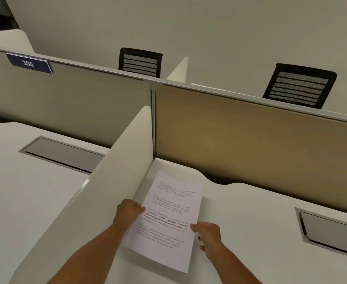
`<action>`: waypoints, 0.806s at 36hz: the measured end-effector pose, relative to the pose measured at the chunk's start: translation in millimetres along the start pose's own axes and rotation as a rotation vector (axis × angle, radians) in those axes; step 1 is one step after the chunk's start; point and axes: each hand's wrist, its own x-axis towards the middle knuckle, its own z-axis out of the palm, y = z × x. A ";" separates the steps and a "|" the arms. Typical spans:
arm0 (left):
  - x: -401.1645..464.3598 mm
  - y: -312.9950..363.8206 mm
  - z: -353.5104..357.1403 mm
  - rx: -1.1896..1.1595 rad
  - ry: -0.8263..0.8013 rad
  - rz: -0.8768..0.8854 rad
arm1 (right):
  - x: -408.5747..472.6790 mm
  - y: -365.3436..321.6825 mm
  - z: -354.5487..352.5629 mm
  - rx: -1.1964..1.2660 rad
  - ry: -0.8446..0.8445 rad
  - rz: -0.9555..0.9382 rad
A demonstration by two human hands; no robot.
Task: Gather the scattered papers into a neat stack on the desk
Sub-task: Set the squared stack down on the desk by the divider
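Both hands pinching printed papers (168, 220) by the long edges.

Left hand (128, 211) closed on left edge, thumb on top; right hand (208, 235) closed on right edge lower down, thumb on top. Sheets together as one stack, far end bowed up, near end apparently just over white desk (250, 232), touching or lifted unclear. Just beside white side divider (115, 171) on left. Tan partition panel (250, 140) behind. Grey cable hatch (330, 230) in desk, well right. Two black mesh chairs (299, 86) beyond partition. Sign "306" (29, 63) upper left.

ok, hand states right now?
Left hand: closed on the papers' left edge.
Right hand: closed on their right edge.
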 end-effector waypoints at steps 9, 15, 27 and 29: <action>50.2 5.2 25.0 -0.013 0.022 -0.056 | 53.0 -22.7 17.6 -0.041 0.051 0.048; 67.0 6.7 38.9 -0.037 0.042 -0.105 | 78.7 -27.6 27.3 -0.066 0.079 0.062; 64.8 17.3 60.7 -0.005 0.212 -0.096 | 105.9 -25.4 37.0 -0.222 0.132 0.048; 61.3 18.7 61.6 0.005 0.242 -0.095 | 107.0 -25.1 36.9 -0.207 0.149 0.064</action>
